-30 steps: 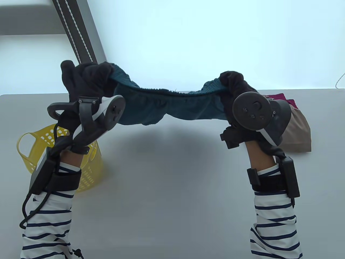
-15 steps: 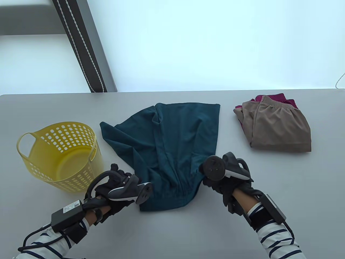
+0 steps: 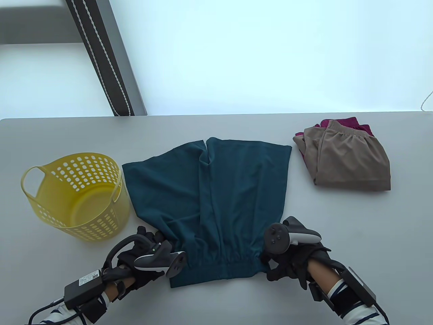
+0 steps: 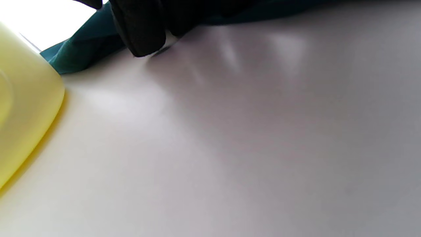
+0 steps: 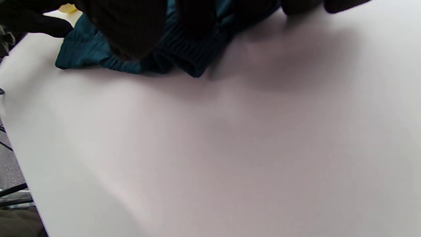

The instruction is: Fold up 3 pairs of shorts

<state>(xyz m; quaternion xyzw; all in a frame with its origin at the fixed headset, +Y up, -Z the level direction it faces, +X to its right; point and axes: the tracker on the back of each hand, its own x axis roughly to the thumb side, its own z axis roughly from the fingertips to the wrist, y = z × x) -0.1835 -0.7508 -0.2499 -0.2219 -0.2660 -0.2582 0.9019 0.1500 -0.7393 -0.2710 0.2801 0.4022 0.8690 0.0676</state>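
Lying flat at the middle of the grey table (image 3: 216,304), the teal shorts (image 3: 216,189) are spread with their legs pointing to the far edge and the gathered elastic waistband toward you. Your left hand (image 3: 145,257) sits at the waistband's left end; in the table view the tracker hides the fingers, and in the left wrist view a dark gloved fingertip (image 4: 141,33) touches the table just beside the teal cloth, so you cannot tell whether that hand has hold of the fabric. Your right hand (image 3: 287,260) sits at the waistband's right end, fingers curled; the right wrist view shows them bunched over the ribbed teal band, gripping it against the table. Item, left of the shorts: one yellow perforated basket (image 3: 77,196), upright, with loop handles, near the shorts' left leg but apart from it. Item, far right of the table: one pair of tan shorts (image 3: 351,162), folded, lying on top of a pair of magenta shorts (image 3: 351,122), of which only the far edge and left edge show. Both stacked pairs lie well apart from your right hand.
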